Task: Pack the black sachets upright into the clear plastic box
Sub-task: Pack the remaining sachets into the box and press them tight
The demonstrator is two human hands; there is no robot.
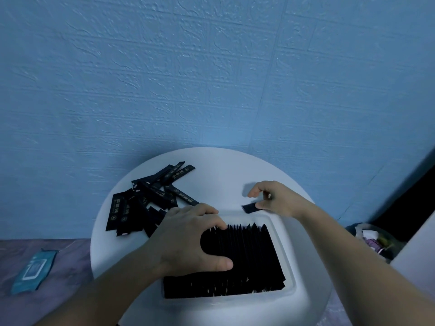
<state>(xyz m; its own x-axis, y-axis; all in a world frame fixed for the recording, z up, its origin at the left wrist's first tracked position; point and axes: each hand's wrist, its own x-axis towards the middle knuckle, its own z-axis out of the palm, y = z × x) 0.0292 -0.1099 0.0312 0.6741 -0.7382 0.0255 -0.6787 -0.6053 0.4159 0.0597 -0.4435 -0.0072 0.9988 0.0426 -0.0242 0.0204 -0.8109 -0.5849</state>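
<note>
Head view: a round white surface (223, 170) fills the lower middle of the frame, set against a blue textured wall (211, 67). The clear box (281, 250) sits at the surface's near side. It is filled with rows of upright sachets (249, 260). The left hand (188, 238) is spread wide over the left part of these, with bent fingertips and thumb pressing on their tops. Just past the box's far rim, the right hand (275, 198) pinches one sachet (250, 208) by its end, above the surface. Loose sachets (146, 201) lie heaped at the surface's left. On the purple floor (66, 302), lower left, lies a blue wipes pack (33, 270). A bag (372, 238) stands at the right edge.
</note>
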